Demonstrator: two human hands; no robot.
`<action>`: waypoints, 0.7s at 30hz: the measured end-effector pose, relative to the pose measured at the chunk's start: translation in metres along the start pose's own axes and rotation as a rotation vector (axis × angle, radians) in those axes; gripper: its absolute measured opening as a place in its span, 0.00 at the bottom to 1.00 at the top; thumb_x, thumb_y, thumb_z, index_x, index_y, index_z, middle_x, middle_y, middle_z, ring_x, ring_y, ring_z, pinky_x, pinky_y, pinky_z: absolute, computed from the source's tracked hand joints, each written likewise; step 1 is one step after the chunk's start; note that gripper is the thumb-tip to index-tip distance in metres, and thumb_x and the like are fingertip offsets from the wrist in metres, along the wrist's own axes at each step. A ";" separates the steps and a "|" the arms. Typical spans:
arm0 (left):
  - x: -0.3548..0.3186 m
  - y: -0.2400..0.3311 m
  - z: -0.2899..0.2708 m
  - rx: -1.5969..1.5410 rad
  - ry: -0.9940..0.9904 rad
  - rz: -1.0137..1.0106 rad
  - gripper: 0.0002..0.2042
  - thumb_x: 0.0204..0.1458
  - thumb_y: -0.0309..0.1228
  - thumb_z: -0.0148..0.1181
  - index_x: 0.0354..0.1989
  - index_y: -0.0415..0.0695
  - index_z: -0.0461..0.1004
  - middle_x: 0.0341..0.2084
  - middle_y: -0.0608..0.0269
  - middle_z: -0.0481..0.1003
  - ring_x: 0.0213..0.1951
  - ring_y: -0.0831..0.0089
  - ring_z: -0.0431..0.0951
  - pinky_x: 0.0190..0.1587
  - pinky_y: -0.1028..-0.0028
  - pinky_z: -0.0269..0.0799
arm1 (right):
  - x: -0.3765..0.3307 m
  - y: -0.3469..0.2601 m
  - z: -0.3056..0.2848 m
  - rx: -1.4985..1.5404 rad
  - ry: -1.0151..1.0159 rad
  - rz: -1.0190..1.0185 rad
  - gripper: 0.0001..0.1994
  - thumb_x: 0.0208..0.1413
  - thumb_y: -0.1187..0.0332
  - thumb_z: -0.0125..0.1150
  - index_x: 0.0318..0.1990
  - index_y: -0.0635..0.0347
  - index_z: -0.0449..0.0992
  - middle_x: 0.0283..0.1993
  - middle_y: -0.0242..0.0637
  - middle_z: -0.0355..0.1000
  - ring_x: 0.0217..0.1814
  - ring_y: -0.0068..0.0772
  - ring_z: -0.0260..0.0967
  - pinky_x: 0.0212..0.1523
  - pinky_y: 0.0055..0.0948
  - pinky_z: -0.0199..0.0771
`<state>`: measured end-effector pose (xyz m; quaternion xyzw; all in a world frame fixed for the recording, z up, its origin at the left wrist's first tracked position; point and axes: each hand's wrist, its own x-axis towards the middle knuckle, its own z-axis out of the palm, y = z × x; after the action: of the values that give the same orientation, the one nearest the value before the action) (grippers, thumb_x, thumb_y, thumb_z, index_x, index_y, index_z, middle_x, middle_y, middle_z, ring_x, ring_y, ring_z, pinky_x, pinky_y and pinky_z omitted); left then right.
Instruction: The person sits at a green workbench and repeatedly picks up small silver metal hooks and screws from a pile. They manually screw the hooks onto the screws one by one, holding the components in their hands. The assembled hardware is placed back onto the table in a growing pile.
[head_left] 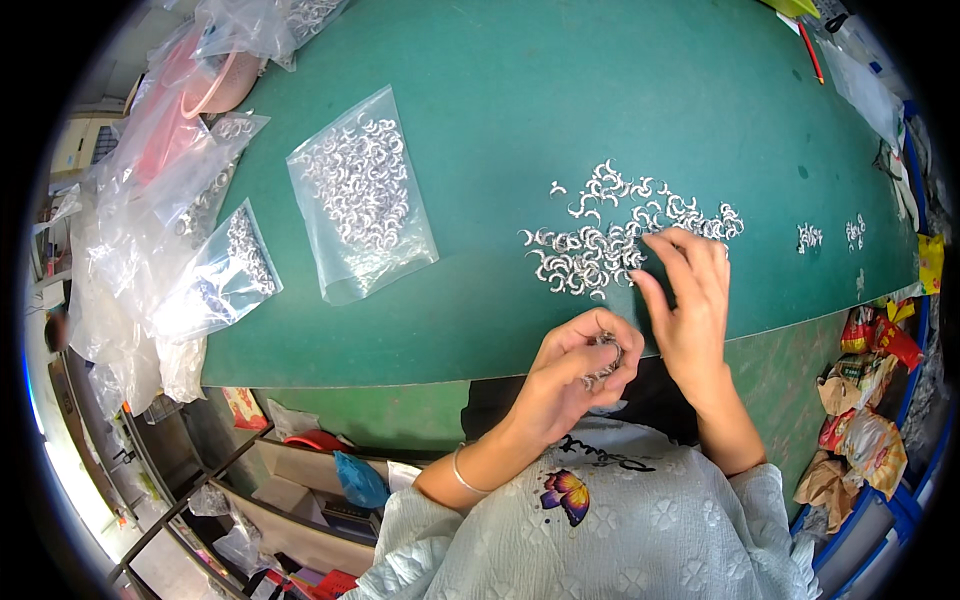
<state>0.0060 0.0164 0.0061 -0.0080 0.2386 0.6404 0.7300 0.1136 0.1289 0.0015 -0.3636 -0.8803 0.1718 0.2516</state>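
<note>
Right of the frame's centre, reaches with the right hand (pixel 690 310) into loose silver crescents (pixel 595 252) on the green tabletop (pixel 480 130), with parted thumb and forefinger. Shows them strewn longest from left to right, with tips turned every way. Just below, grips more crescents (pixel 604 375) in the curled left hand (pixel 565 372). Left of centre, shows a clear bag (pixel 350 282) of crescents, leaning lengthwise from upper left to lower right.

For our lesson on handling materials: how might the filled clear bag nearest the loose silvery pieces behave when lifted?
The clear bag would probably sag, looking thin and creased. The curved pieces inside, seemingly loose, may slide downward. Lying flat, it seems unlikely to roll.
</note>
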 end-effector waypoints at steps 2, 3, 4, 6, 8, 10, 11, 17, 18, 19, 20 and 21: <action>0.000 0.001 0.003 0.073 0.060 -0.006 0.08 0.53 0.30 0.45 0.27 0.39 0.63 0.25 0.60 0.63 0.19 0.80 0.57 0.17 0.83 0.49 | -0.001 -0.002 0.006 -0.023 -0.034 0.018 0.12 0.39 0.74 0.62 0.36 0.62 0.73 0.37 0.37 0.67 0.38 0.39 0.61 0.39 0.34 0.58; 0.000 0.000 0.003 0.087 0.091 0.001 0.09 0.54 0.31 0.44 0.26 0.39 0.64 0.24 0.61 0.63 0.19 0.81 0.57 0.17 0.83 0.49 | -0.002 0.000 0.006 0.003 -0.024 0.007 0.11 0.39 0.75 0.62 0.34 0.62 0.73 0.35 0.37 0.67 0.38 0.39 0.61 0.38 0.33 0.59; -0.001 -0.001 0.003 0.102 0.122 0.008 0.11 0.56 0.33 0.43 0.26 0.39 0.64 0.23 0.62 0.63 0.18 0.81 0.57 0.17 0.83 0.49 | -0.003 0.003 0.006 0.028 -0.014 -0.003 0.11 0.39 0.75 0.63 0.33 0.62 0.73 0.34 0.37 0.67 0.37 0.38 0.61 0.38 0.32 0.59; -0.001 -0.003 0.001 0.131 0.160 0.023 0.13 0.58 0.35 0.42 0.26 0.38 0.65 0.21 0.65 0.62 0.18 0.82 0.57 0.17 0.84 0.48 | -0.003 0.007 0.005 0.126 0.017 0.005 0.09 0.38 0.76 0.63 0.32 0.62 0.74 0.32 0.36 0.67 0.35 0.37 0.61 0.36 0.29 0.59; -0.001 -0.006 -0.005 0.160 0.176 0.040 0.15 0.59 0.36 0.42 0.28 0.38 0.67 0.19 0.68 0.62 0.17 0.84 0.56 0.17 0.84 0.49 | -0.002 0.009 0.003 0.270 0.059 0.042 0.08 0.38 0.78 0.62 0.30 0.62 0.74 0.30 0.36 0.66 0.33 0.35 0.61 0.35 0.26 0.59; 0.001 -0.005 -0.002 0.169 0.207 0.059 0.13 0.58 0.35 0.44 0.31 0.37 0.69 0.18 0.69 0.61 0.17 0.85 0.56 0.17 0.85 0.49 | -0.004 0.003 -0.008 0.504 0.004 0.183 0.07 0.40 0.81 0.61 0.30 0.64 0.75 0.30 0.35 0.67 0.32 0.29 0.61 0.35 0.23 0.60; 0.001 -0.005 -0.001 0.174 0.223 0.069 0.12 0.57 0.34 0.45 0.33 0.37 0.70 0.18 0.70 0.61 0.17 0.86 0.55 0.17 0.85 0.49 | -0.006 0.003 -0.012 0.663 -0.033 0.259 0.07 0.40 0.81 0.60 0.30 0.65 0.75 0.30 0.35 0.67 0.33 0.28 0.61 0.36 0.23 0.60; 0.003 -0.006 0.003 0.130 0.248 0.057 0.09 0.53 0.30 0.54 0.38 0.38 0.71 0.17 0.75 0.61 0.18 0.88 0.54 0.17 0.85 0.46 | -0.016 -0.005 -0.021 1.115 -0.233 0.339 0.06 0.44 0.82 0.59 0.32 0.66 0.75 0.32 0.36 0.68 0.36 0.26 0.62 0.38 0.24 0.61; 0.003 -0.007 0.002 0.154 0.233 0.078 0.08 0.52 0.29 0.54 0.38 0.38 0.72 0.17 0.75 0.62 0.18 0.89 0.54 0.17 0.85 0.47 | -0.017 -0.006 -0.021 1.126 -0.242 0.341 0.06 0.44 0.82 0.59 0.32 0.66 0.75 0.32 0.36 0.68 0.37 0.26 0.62 0.38 0.24 0.61; 0.002 -0.007 0.000 0.178 0.219 0.099 0.08 0.52 0.29 0.55 0.37 0.38 0.72 0.18 0.74 0.63 0.18 0.89 0.55 0.17 0.86 0.47 | -0.017 -0.006 -0.021 1.136 -0.251 0.343 0.06 0.44 0.82 0.59 0.32 0.66 0.75 0.32 0.36 0.68 0.37 0.26 0.62 0.39 0.24 0.61; 0.001 -0.007 -0.001 0.202 0.205 0.120 0.07 0.51 0.28 0.56 0.36 0.39 0.73 0.18 0.74 0.64 0.18 0.89 0.56 0.17 0.86 0.48 | -0.017 -0.007 -0.022 1.146 -0.259 0.345 0.06 0.44 0.82 0.59 0.32 0.66 0.75 0.32 0.36 0.68 0.37 0.27 0.62 0.39 0.24 0.61; 0.000 -0.007 -0.001 0.246 0.218 0.131 0.07 0.50 0.27 0.56 0.36 0.39 0.73 0.19 0.74 0.65 0.19 0.90 0.57 0.18 0.87 0.50 | -0.018 -0.008 -0.022 1.156 -0.255 0.355 0.06 0.44 0.82 0.59 0.31 0.66 0.75 0.32 0.36 0.68 0.37 0.27 0.62 0.39 0.24 0.61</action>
<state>0.0120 0.0153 0.0028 0.0275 0.3928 0.6478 0.6522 0.1329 0.1132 0.0180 -0.2860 -0.5941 0.7024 0.2681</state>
